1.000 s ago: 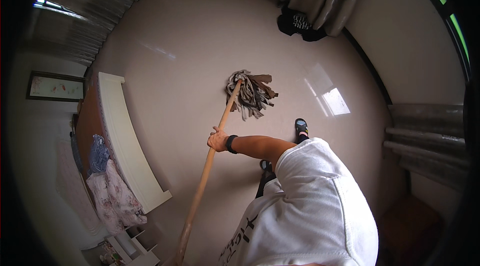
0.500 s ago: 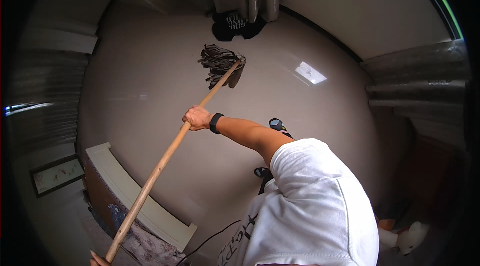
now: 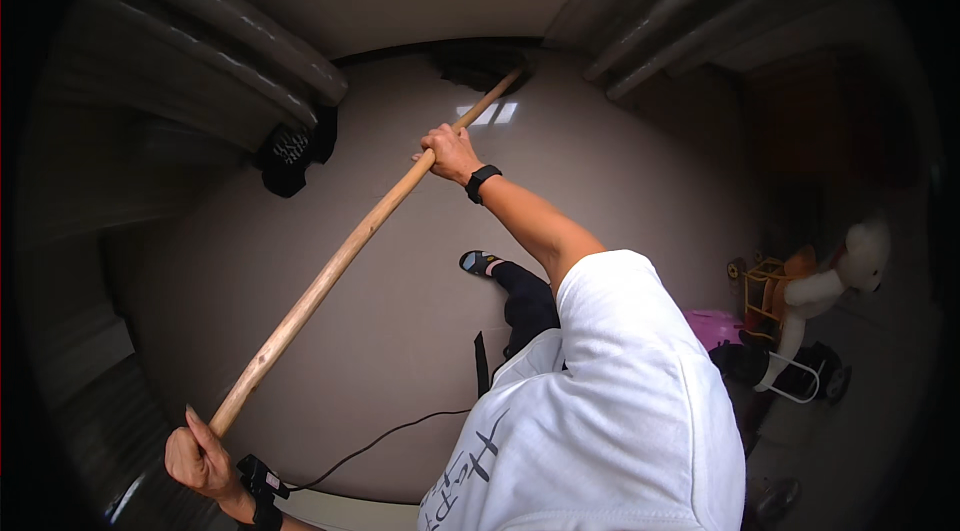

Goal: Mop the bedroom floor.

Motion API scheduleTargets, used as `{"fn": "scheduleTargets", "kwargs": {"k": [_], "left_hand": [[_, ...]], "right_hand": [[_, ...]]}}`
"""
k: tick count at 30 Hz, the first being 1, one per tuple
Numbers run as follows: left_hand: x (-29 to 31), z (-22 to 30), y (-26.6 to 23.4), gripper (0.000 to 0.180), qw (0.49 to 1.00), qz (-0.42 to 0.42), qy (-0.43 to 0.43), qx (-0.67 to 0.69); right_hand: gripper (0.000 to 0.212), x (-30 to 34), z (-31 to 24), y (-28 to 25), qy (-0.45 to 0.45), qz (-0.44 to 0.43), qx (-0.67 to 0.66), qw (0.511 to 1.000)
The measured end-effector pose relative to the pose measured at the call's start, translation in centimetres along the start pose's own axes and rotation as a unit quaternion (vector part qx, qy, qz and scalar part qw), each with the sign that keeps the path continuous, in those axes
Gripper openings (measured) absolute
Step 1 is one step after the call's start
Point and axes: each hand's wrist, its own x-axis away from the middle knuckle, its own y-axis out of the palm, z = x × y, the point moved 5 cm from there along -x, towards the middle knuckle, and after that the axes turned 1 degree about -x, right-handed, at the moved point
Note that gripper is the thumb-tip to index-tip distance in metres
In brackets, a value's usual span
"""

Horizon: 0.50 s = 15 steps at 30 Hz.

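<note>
A mop with a long wooden handle (image 3: 340, 266) slants across the view from lower left to upper middle. Its dark strand head (image 3: 470, 68) lies on the floor near the base of the far wall, dim in the shadow. My right hand (image 3: 452, 153), with a black band at the wrist, is closed around the upper part of the handle. At the lower left, my left hand (image 3: 203, 459) grips the handle's near end, thumb pointing up. A black device is strapped at the left wrist.
Curtains (image 3: 240, 41) hang at the upper left, with a black patterned item (image 3: 290, 149) at their foot. More curtains (image 3: 680, 11) hang at the upper right. A white stuffed toy (image 3: 862, 256), a yellow frame (image 3: 765, 286) and a pink object (image 3: 712, 327) stand right. A black cable (image 3: 370, 443) crosses the floor.
My view has turned to the right. The mop head has gone from beside the black patterned item to near the far wall. My left hand has come fully into view.
</note>
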Motion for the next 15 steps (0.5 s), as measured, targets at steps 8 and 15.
{"fn": "scheduleTargets", "kwargs": {"k": [8,15], "left_hand": [[-5.6,12.0,14.0,0.038,0.977,-0.074,0.081,0.181],[-1.3,14.0,12.6,0.042,0.974,-0.076,0.104,0.185]], "right_hand": [[0.018,14.4,18.8,-7.9,0.257,0.007,0.122,0.959],[0.01,23.3,19.6,-6.7,0.277,-0.074,0.137,0.948]]}}
